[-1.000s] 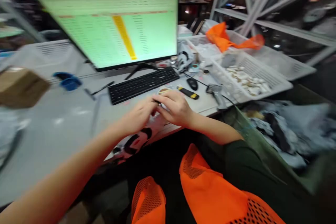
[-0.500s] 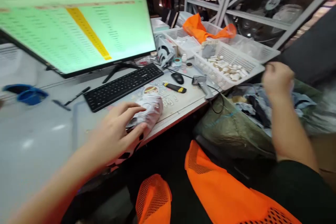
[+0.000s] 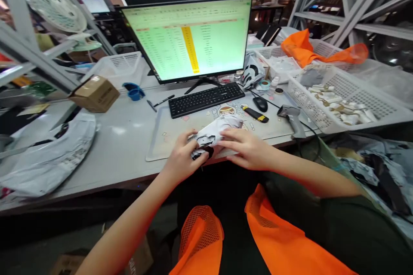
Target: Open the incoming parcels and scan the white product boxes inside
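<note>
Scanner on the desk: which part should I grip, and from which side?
I'd grip the scanner by its handle, the right hand coming from the front edge of the desk: the handle slants toward that edge, while the wider head lies farther back.

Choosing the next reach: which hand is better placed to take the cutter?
Right hand, I'd judge: the cutter lies just beyond it, on its side of the parcel. The left hand is farther off, holding the parcel's other end.
</note>
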### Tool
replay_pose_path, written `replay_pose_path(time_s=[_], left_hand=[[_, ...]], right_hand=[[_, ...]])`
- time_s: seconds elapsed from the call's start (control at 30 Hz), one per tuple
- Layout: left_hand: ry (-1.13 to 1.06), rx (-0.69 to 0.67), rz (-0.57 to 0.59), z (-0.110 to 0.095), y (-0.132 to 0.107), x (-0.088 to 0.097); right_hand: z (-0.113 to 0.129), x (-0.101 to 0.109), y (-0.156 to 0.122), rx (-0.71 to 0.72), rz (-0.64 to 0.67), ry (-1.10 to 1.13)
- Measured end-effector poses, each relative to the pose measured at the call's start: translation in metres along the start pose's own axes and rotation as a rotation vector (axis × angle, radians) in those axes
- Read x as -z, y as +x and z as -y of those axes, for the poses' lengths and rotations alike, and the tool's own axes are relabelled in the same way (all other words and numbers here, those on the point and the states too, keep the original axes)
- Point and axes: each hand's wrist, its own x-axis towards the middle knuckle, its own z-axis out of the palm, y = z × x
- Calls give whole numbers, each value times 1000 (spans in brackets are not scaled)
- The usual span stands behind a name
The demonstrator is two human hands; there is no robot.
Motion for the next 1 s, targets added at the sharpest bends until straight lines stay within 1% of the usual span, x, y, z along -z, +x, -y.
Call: replay_pose_path(time_s=[0.03, 0.1, 0.17, 0.23, 0.33, 0.43, 0.5, 0.57, 0.67, 0.77, 0.87, 0.93, 1.0], left_hand=[[22, -23, -10, -1, -2, 1], [57, -89, -41, -1, -6, 6], [79, -182, -50, 0, -8, 15], [130, -296, -21, 2, -9, 27], [254, -439, 68, -4, -16, 52], [325, -546, 132, -23, -30, 81], [345, -611, 125, -39, -40, 98], [343, -664, 94, -51, -48, 112], [337, -718, 55, -56, -53, 128], [368, -734, 46, -48, -52, 138], [367, -719, 53, -34, -41, 141], [296, -641, 72, -24, -28, 134], [198, -560, 68, -14, -12, 120]], right_hand=[[2, -16, 19, 73, 21, -18], [-2, -37, 44, 173, 67, -74], [-9, -46, 57, 248, 104, -120], [-13, -46, 64, 317, 134, -127], [-7, -31, 65, 398, 216, -78], [11, -8, 55, 421, 289, -4], [25, 8, 43, 431, 293, 41], [36, 21, 33, 453, 278, 49], [43, 34, 22, 476, 235, 2], [39, 40, 20, 476, 152, -45], [26, 37, 27, 468, 79, -84], [14, 30, 39, 433, 74, -124], [3, 17, 54, 374, 108, -181]])
